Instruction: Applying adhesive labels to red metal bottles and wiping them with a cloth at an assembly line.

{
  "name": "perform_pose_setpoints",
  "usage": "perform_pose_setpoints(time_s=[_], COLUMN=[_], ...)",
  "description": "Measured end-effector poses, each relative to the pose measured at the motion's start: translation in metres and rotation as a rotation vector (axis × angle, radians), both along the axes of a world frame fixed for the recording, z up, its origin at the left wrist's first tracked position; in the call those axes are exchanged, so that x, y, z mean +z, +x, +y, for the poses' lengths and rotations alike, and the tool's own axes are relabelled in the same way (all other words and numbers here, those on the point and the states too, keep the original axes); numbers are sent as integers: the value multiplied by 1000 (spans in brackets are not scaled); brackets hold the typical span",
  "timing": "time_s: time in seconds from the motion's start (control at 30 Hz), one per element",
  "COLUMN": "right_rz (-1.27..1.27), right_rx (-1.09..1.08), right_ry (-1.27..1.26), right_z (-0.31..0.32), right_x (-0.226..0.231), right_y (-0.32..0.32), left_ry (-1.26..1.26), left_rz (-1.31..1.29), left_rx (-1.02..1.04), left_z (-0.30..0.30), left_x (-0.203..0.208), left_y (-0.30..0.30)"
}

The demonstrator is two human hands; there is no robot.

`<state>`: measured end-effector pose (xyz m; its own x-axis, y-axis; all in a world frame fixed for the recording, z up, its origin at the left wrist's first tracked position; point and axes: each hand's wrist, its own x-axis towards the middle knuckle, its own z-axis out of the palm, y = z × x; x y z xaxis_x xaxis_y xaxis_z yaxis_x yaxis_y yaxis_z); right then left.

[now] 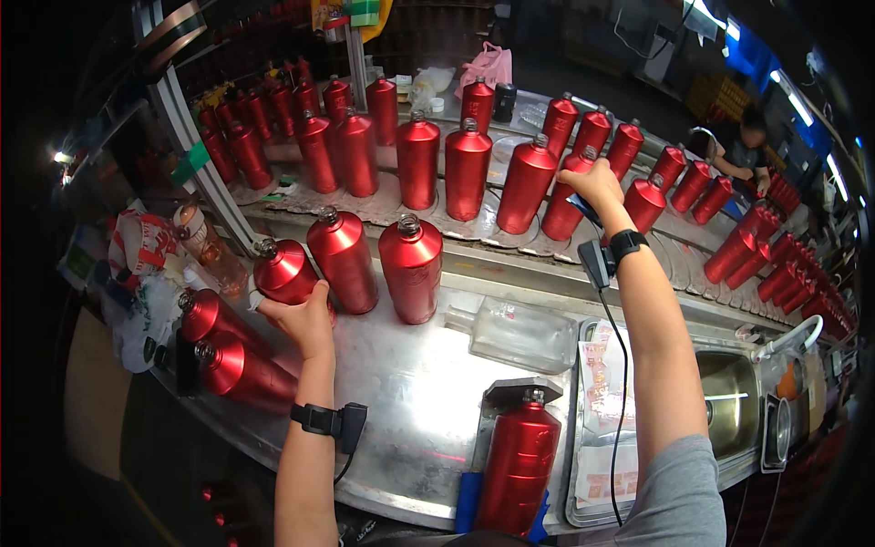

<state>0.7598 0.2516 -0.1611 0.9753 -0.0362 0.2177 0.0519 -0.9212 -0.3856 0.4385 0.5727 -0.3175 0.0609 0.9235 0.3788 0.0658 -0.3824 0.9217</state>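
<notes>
My left hand (303, 321) is closed round the lower body of a shiny red glass bottle (284, 270) at the left end of the metal worktop. Two more red bottles stand upright just right of it, and two others lie tilted nearer to me. Farther off on the right, my right hand (594, 187) grips a red bottle (567, 211) near its shoulder, in the front row on the conveyor (661, 258). The hand hides part of that bottle. Another red bottle (524, 460) leans on a dark stand close to my body.
A clear glass bottle (524, 335) lies on the worktop (392, 365). Right of it are a tray with printed sheets (606, 410) and a sink (729, 401). Many red bottles line the conveyor behind a metal post (214, 191). Another person (743, 155) is at the far right.
</notes>
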Motion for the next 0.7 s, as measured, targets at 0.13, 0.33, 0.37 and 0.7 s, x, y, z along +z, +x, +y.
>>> perform_pose_setpoints(time_s=[0.13,0.33,0.37,0.7], right_rz=[-75,-130,-137,-1], right_rx=[-34,12,41,817], right_ry=[-20,-10,-46,124], right_z=[-11,-20,-22,87], right_x=[-5,8,14,61], right_y=[-13,-63,-75,-225], left_ry=[-139,-100,-155,272], left_rz=[92,118,60,4], left_rx=[-78,-226,-347,-966], left_z=[11,-11,-19,-64], left_x=[-5,4,8,96], left_y=[-6,-48,-57,-65])
